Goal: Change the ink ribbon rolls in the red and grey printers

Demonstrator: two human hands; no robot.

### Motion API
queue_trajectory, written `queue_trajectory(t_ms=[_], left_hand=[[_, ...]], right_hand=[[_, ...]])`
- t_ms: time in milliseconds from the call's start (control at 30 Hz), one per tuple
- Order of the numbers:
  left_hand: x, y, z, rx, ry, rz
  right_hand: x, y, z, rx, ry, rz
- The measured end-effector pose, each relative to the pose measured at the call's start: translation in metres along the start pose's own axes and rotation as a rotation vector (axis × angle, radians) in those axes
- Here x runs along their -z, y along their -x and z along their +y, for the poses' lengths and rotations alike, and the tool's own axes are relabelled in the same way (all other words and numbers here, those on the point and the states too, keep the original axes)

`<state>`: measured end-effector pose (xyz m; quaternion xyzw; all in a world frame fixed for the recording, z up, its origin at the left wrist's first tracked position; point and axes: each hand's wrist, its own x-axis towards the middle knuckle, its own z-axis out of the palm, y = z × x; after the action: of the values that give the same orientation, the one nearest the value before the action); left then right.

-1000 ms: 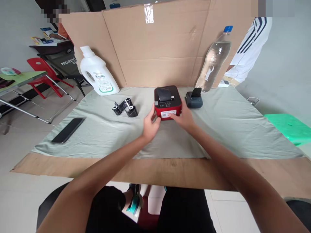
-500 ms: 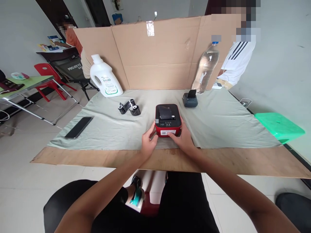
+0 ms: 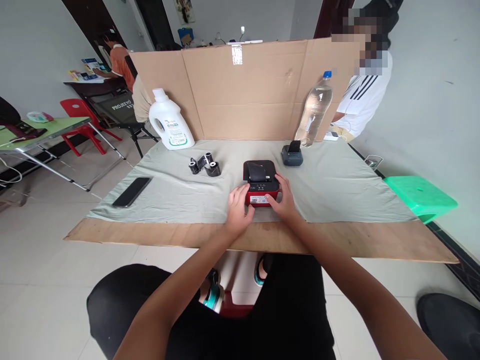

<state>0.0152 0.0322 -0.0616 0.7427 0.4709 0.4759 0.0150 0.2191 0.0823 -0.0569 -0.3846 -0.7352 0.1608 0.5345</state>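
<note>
A red and black label printer [image 3: 258, 191] sits on the grey-green cloth in front of me, a dark strip coming out of its top. My left hand [image 3: 238, 207] grips its left front corner, fingertips on the top edge and thumb at the front. On the other side my right hand [image 3: 284, 200] holds it, fingers along the right side and thumb against the labelled front. Behind it to the right stands a smaller dark printer [image 3: 292, 154], also with a dark strip. Small rolls of black ribbon [image 3: 205, 164] lie behind and to the left.
A phone [image 3: 132, 192] lies at the left of the cloth [image 3: 180, 200]. A white detergent jug [image 3: 172, 122] and a water bottle [image 3: 314, 110] lean against the cardboard screen [image 3: 247, 85]. A green stool [image 3: 420, 196] stands at the right. Two people are beyond the screen.
My left fingers have shifted up onto the printer's top left edge. My right hand keeps hold of its right side. The camera view has moved slightly.
</note>
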Motion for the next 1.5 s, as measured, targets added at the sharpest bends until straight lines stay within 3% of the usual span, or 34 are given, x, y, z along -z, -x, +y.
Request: queue_trajectory(t_ms=[533, 1167, 1500], left_hand=[[-0.001, -0.002, 0.011, 0.011, -0.106, -0.036], [0.008, 0.0, 0.0, -0.027, -0.033, -0.02], [0.012, -0.016, -0.007, 0.01, -0.004, -0.052]], right_hand=[[-0.001, -0.001, 0.008, 0.014, -0.061, -0.003], [-0.001, 0.006, 0.005, 0.002, 0.002, -0.034], [0.007, 0.008, 0.0, -0.027, -0.017, -0.055]])
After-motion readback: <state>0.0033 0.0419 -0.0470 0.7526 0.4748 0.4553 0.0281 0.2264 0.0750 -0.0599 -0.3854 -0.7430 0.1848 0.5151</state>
